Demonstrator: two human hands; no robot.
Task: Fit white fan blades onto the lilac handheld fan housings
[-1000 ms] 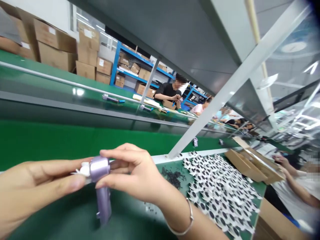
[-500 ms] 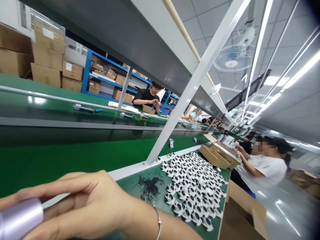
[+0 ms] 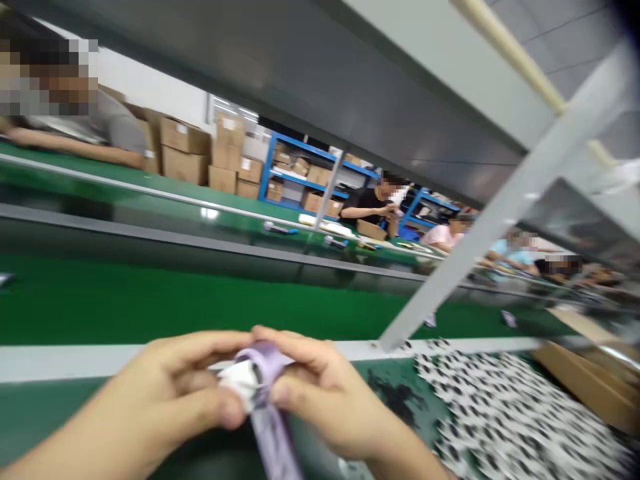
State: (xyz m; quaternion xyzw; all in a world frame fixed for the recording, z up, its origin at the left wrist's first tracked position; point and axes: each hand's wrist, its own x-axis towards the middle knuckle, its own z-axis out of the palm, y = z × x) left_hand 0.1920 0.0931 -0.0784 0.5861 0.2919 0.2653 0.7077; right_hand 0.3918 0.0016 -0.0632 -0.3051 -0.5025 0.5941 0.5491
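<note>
My left hand (image 3: 175, 383) pinches a small white fan wheel (image 3: 239, 381), blurred by motion, at the open round end of a purple fan housing (image 3: 274, 437). Fingers and thumb of my right hand (image 3: 330, 393) close round that ring-shaped end from the other side. The housing's handle-like part hangs down toward the bottom edge. White wheel and purple ring touch; how far one sits inside the other I cannot tell. Right of my right hand, many white fan wheels with black centres (image 3: 520, 407) lie spread on the green table, beside a heap of small black pieces (image 3: 400, 400).
A slanted white post (image 3: 450, 273) rises from the table edge at right, under a low grey shelf (image 3: 300, 87). Behind my hands runs a green conveyor belt (image 3: 175, 303). A cardboard box (image 3: 590, 383) stands at right. Several people sit across the line.
The view has swung left. My left hand has come into view with the white fan wheel. My right hand, earlier at the lower left with a purple cylindrical part, now meets it.
</note>
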